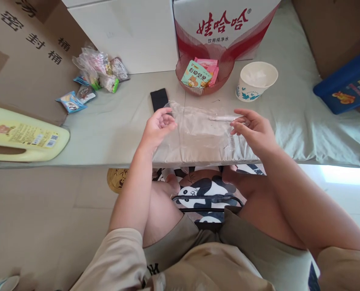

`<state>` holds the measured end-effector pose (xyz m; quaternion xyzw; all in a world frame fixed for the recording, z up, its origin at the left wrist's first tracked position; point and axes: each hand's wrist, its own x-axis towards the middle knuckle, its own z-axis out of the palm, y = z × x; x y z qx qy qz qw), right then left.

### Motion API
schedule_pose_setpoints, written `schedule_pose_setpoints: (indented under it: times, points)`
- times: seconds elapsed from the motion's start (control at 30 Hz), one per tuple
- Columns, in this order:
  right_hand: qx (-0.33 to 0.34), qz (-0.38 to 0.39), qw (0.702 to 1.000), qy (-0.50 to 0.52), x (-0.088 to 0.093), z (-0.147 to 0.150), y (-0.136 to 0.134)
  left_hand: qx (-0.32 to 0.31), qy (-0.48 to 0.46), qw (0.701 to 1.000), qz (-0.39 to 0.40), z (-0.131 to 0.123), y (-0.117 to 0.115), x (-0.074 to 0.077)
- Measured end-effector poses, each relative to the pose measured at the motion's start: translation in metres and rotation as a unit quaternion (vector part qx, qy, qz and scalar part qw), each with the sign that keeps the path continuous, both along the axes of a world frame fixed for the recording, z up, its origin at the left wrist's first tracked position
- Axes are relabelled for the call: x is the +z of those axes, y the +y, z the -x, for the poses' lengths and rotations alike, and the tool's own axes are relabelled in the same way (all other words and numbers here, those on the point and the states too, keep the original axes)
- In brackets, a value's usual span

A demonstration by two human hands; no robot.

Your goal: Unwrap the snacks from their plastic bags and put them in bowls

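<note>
A clear plastic bag [198,123] lies crumpled on the covered surface between my two hands. My left hand [159,126] is at its left edge, fingers curled and thumb apart, with the index fingertip against or just over the plastic. My right hand [253,129] pinches a thin white pen-like stick [224,118], whose narrow tip points left over the bag. What kind of stick it is cannot be made out. Just behind my left hand lies a black phone [159,99], partly covered by the fingers.
Behind the bag stand a pink bowl [183,83] with snack packets and a paper cup [257,81]. Wrapped snacks [98,72] lie at the left, near a yellow jug [25,135]. Cardboard boxes [31,52] and a blue container [346,83] border the surface.
</note>
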<state>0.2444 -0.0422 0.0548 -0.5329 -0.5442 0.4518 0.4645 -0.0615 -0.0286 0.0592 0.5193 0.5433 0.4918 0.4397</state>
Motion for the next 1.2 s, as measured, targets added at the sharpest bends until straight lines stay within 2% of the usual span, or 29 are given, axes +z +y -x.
schedule_pose_setpoints:
  times: [0.07,0.13,0.23,0.33,0.43,0.5,0.6,0.73,1.0,1.1,1.2]
  points:
    - [-0.003,0.026,0.999,-0.025,-0.002,-0.002,0.001,-0.021,0.083,0.996,0.002,0.003,-0.003,-0.002]
    - [-0.012,0.047,0.996,-0.076,-0.003,-0.004,0.002,-0.015,0.155,0.988,0.0,0.006,-0.004,-0.005]
    - [-0.025,0.023,0.983,-0.182,-0.006,-0.007,0.004,0.005,0.215,0.976,-0.03,0.01,-0.004,-0.008]
    - [-0.057,-0.047,0.958,-0.278,-0.006,-0.012,0.005,0.053,0.221,0.971,-0.075,0.012,-0.002,-0.005]
    - [-0.098,-0.137,0.936,-0.308,0.0,-0.016,0.002,0.084,0.154,0.978,-0.115,0.012,-0.004,0.002]
    - [-0.088,-0.177,0.941,-0.274,0.006,-0.016,-0.002,0.064,0.063,0.99,-0.11,0.01,-0.006,0.007]
    - [-0.039,-0.173,0.974,-0.143,0.015,-0.012,-0.007,0.041,-0.047,0.996,-0.064,0.005,-0.009,0.01]
    - [-0.048,-0.086,0.995,-0.007,0.015,-0.004,-0.007,0.064,-0.058,0.996,-0.034,-0.006,-0.007,0.008]
    - [-0.036,0.037,0.99,0.131,0.01,0.002,-0.002,0.118,-0.102,0.986,0.066,-0.014,0.009,0.003]
    - [-0.009,0.051,0.987,0.149,0.007,0.006,-0.002,0.081,-0.162,0.976,0.124,-0.014,0.011,0.004]
    - [-0.008,0.056,0.985,0.165,0.003,0.011,-0.001,0.035,-0.192,0.971,0.137,-0.017,0.009,0.005]
